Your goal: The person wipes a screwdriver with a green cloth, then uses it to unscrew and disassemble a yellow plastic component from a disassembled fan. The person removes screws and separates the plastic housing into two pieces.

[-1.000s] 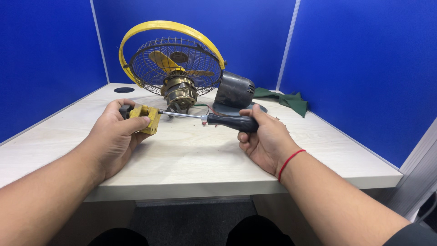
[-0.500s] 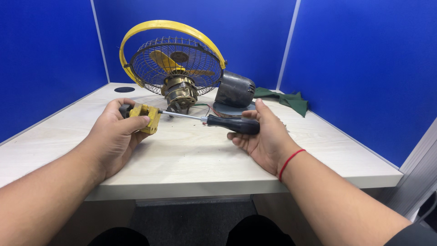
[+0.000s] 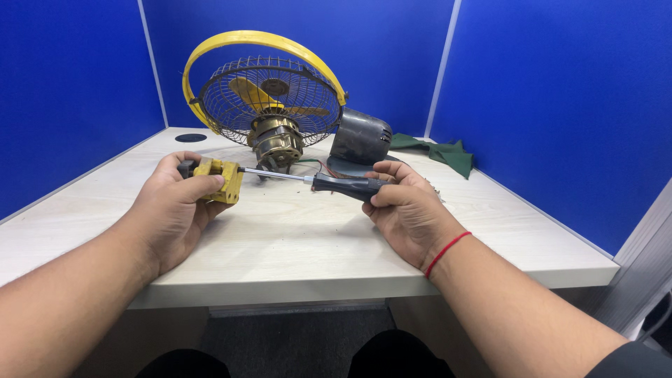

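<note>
Both hands were engaged: left hand (image 3: 178, 203) clamped the yellow block (image 3: 220, 179); right hand (image 3: 406, 210) pinched the screwdriver (image 3: 329, 183), apparently seated. Alignment should have stayed axial.

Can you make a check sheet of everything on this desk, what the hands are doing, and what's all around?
Surface: pale wood-look desk, small dark specks near the middle.
Job's things: yellow block part in left hand; screwdriver, black handle in right hand, tip at the block.
Clutter: yellow-rimmed wire fan, its bare motor, dark motor cover, green cloth.
Hands: both closed around their things.
Cables: thin wires by the motor.
Surroundings: blue partition walls; round desk hole.
</note>
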